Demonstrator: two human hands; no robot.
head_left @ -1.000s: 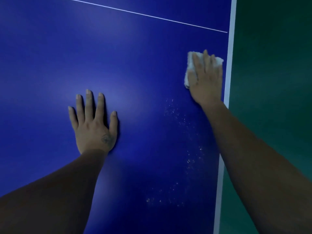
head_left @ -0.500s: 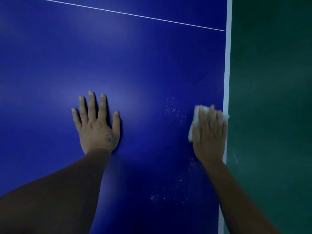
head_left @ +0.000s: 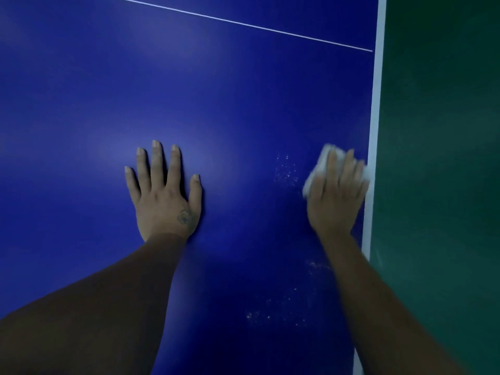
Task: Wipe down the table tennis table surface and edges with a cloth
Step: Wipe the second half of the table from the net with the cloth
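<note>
Head view, looking down: blue table (head_left: 243, 104) fills most of frame, from 9 o'clock to past centre. Dark green floor (head_left: 446, 158) takes the whole 3 o'clock side. White edge band (head_left: 375, 131) runs btwn them top to bottom, leaning slightly. Thin white line (head_left: 243, 24) crosses at 12–1 o'clock, slanting down to stop just short of the band. Both forearms bare, entering from 7 & 5 o'clock. L hand (head_left: 165, 196) lies at 9 o'clock of centre, palm down on the blue, fingers straight & spread, holding nothing. R hand (head_left: 335, 198) sits at 3 o'clock of centre, motion-blurred, fingers stretched flat on top of the white cloth (head_left: 316, 171), pressing it to the table; not curled round it as far as the blur shows. Cloth is bunched under the fingers, showing at the hand's 10 o'clock & a bit at its 2 o'clock, where it touches the edge band. Pale specks (head_left: 286, 169) dot the blue at 9 o'clock of the cloth; more specks (head_left: 270, 312) are scattered toward 6 o'clock, beside the R forearm. Small dark tattoo (head_left: 184, 216) on back of L hand near the thumb base.
</note>
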